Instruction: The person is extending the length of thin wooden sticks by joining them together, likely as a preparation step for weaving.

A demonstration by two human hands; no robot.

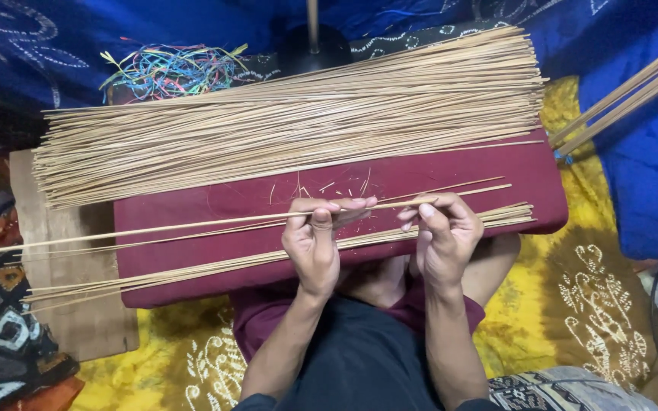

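Presently gripping one thin bamboo strip (192, 224) between left hand (312, 242) and right hand (443, 232), both closed on it, steadied level above maroon cushion (451, 171).

Long thin pale bamboo stick (215, 221), near-horizontal above the maroon cushion (451, 171)

Home craft corner: stick bundle (291, 114), patterned floor cloths (573, 304).

A large pile of thin pale bamboo sticks (291, 122) is laid on the maroon padded cushion (451, 171), behind a smaller bundle of sticks (192, 270).
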